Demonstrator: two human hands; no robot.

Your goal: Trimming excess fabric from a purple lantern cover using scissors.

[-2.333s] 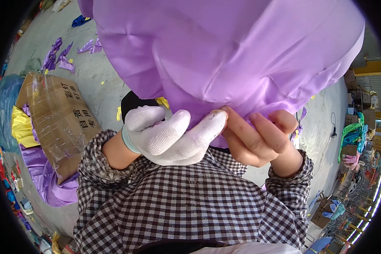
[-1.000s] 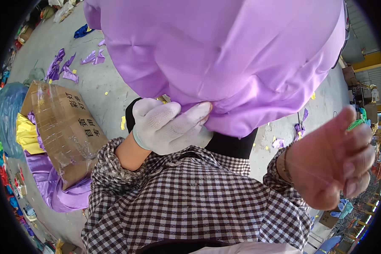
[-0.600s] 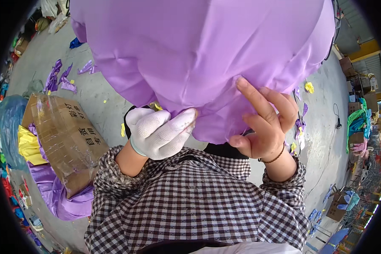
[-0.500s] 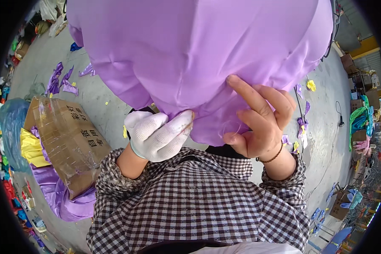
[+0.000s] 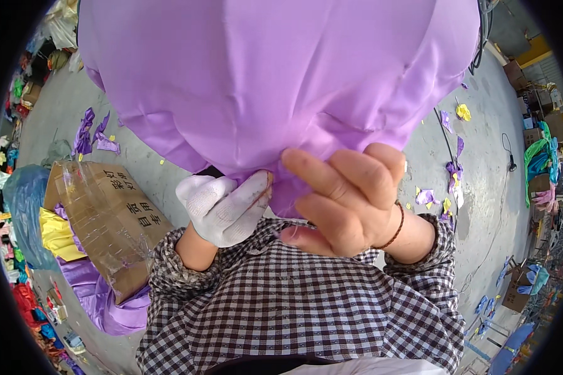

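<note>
A large piece of shiny light-purple fabric (image 5: 263, 75) fills the upper middle, bulging and stretched, with puckers along its lower edge. My left hand (image 5: 222, 209), in a white knit glove with a stained fingertip, pinches that lower edge between thumb and fingers. Just to its right, my right hand (image 5: 353, 200) is bare, with a thin beaded bracelet at the wrist. Its index fingertip rests against the fabric, while thumb and fingers stay apart. Fine loose threads show near the thumb. The fabric's underside is hidden.
On the floor at left, a brown cardboard box (image 5: 109, 206) lies tilted, with yellow cloth (image 5: 59, 234) and purple cloth (image 5: 109, 306) spilling out. A blue plastic bag (image 5: 28, 200) sits beside it. Purple and yellow scraps (image 5: 463, 112) dot the grey floor. Boxes and cloth line the right side.
My right hand has moved left and slightly down, closer to my left hand. The fabric and my gloved left hand have shifted slightly left; the left hand keeps its pinch.
</note>
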